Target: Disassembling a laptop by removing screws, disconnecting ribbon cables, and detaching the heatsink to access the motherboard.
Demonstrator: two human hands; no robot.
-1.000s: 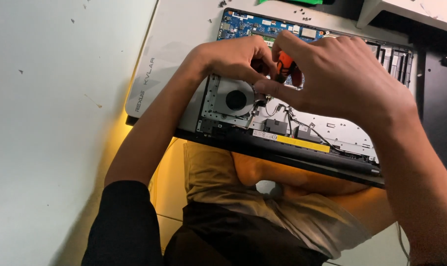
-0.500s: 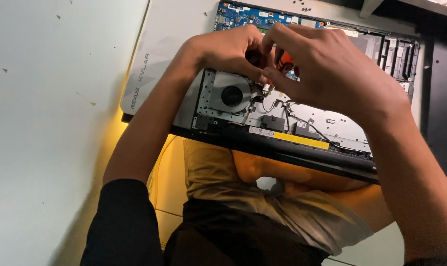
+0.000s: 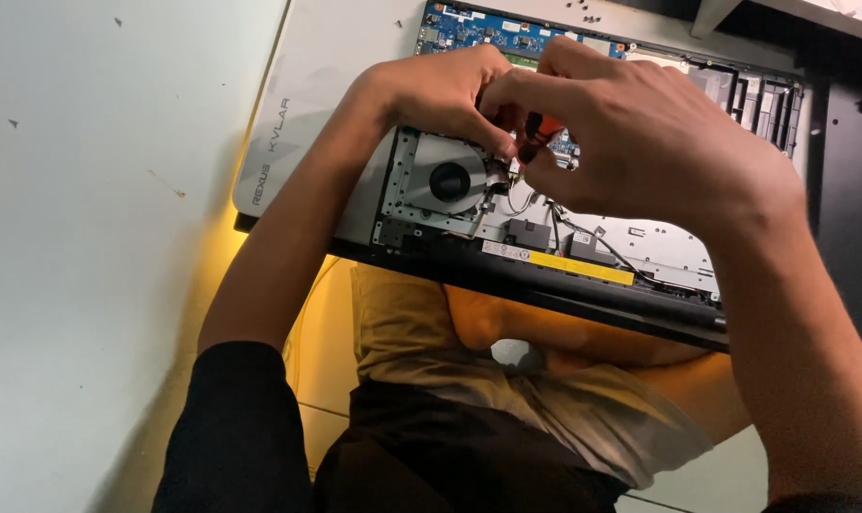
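Note:
An opened laptop (image 3: 640,249) lies face down with its insides showing: a round cooling fan (image 3: 447,180), a blue circuit board (image 3: 478,28) and thin cables. My right hand (image 3: 649,142) is closed around an orange-and-black screwdriver (image 3: 535,133), its tip pointing down just right of the fan. My left hand (image 3: 440,90) curls in beside it, fingertips touching the tool's lower end above the fan. The tool's tip is hidden by my fingers.
The laptop rests on a pale mat (image 3: 317,104) on a white table (image 3: 98,237). The laptop's front edge overhangs my lap. A black surface with parts (image 3: 853,218) lies to the right. Small screws (image 3: 592,17) sit at the top.
Both hands have shifted slightly up and left over the fan area, staying together on the screwdriver. The view has moved a little; the laptop has stayed in place.

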